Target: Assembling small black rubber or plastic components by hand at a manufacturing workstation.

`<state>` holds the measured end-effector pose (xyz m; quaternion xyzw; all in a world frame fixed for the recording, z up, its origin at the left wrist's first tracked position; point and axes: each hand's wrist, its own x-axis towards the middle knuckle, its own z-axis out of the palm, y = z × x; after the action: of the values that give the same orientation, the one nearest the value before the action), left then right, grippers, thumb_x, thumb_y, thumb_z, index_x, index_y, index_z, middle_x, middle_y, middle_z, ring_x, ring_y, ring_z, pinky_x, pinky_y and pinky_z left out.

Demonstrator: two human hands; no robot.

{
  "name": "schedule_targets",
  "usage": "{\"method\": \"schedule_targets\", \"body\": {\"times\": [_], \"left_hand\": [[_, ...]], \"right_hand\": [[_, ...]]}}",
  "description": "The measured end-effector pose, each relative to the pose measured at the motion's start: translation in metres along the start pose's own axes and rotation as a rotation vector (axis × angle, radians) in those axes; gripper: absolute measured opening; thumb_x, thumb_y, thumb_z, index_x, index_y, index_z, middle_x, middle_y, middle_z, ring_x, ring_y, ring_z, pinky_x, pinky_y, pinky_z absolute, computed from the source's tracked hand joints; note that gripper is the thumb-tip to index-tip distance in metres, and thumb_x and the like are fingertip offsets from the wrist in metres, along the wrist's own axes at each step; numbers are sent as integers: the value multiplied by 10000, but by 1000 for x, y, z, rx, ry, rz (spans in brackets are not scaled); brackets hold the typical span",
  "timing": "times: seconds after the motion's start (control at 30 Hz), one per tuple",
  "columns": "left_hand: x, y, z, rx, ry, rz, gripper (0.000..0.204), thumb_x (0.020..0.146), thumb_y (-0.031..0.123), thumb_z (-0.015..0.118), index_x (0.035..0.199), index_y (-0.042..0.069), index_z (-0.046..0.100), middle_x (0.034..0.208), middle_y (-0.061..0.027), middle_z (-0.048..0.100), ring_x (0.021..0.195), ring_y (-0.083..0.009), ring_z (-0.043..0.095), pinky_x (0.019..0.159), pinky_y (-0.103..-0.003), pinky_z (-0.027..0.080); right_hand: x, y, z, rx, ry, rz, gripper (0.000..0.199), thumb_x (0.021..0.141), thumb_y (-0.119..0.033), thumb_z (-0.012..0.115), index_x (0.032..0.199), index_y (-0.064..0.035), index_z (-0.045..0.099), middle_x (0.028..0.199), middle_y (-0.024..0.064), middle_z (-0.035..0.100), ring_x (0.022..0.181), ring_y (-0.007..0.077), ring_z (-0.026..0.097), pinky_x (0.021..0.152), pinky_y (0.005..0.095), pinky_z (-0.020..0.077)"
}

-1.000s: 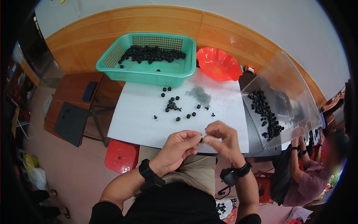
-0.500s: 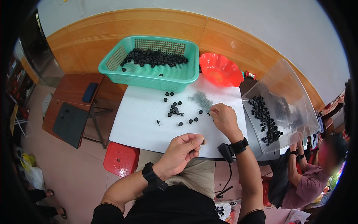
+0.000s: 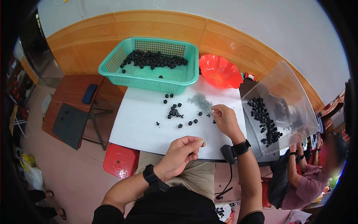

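Observation:
My left hand (image 3: 182,151) hovers over the near edge of the white tabletop (image 3: 141,130), thumb and forefinger pinched together. Whatever is between those fingertips is too small to name. Farther right, my right hand (image 3: 225,118) has its fingertips pressed together at the side of a loose heap of tiny grey-green, wiry pieces (image 3: 200,100); I cannot make out what they hold. A small black part (image 3: 214,121) lies beside its fingers. Left of this hand are several black knob-like parts (image 3: 174,112), some clustered, others scattered singly.
A green basket (image 3: 149,81) with many black parts stands at the back, beside a red scalloped bowl (image 3: 227,71). On the right, a clear plastic bin (image 3: 294,80) holds more black parts. A red stool (image 3: 120,160) stands below left; another person (image 3: 309,183) works at right.
My right hand has shifted slightly right at the heap, and the small black part by its fingers now shows. My left hand keeps its pinch, almost unmoved.

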<state>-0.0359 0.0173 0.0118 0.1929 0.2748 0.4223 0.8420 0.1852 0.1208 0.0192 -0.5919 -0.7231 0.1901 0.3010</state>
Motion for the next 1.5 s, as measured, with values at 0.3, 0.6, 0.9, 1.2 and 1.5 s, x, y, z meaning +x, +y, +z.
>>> {"method": "schedule_targets", "body": {"times": [0.3,0.6,0.9,1.2,1.5], "left_hand": [[0,-2,2,2,1,39,135,980,128,655,1060,20,655,1020,-76,665,730,-53,546,651,-211,487],[9,3,4,-5,11,69,168,997,177,641,1081,32,635,1020,-59,650,745,-54,531,661,-215,478],[10,2,4,-64,-10,63,260,1001,237,635,1151,26,653,973,-37,630,762,-90,524,657,-240,472],[10,-6,7,-56,-25,82,258,991,239,652,1125,19,663,911,-1,610,767,-88,528,648,-246,469],[8,-11,12,14,8,111,233,985,224,664,1102,22,667,887,8,609,761,-80,524,645,-239,460]], "right_hand": [[-9,-3,-3,-29,-6,-219,256,850,29,563,1067,-7,692,891,177,635,828,358,638,756,429,510],[-24,-3,-4,196,113,1,170,909,-62,689,1041,41,718,822,131,723,714,133,647,681,273,521],[-74,-35,1,818,-3,5,154,885,6,736,1039,9,724,926,47,695,846,82,612,738,233,500],[-96,-49,2,733,5,-156,128,866,42,731,992,18,727,955,87,662,853,140,646,749,252,528],[-105,-51,0,482,122,-298,197,826,39,750,1011,-25,735,911,86,681,815,175,664,716,272,522]]}}
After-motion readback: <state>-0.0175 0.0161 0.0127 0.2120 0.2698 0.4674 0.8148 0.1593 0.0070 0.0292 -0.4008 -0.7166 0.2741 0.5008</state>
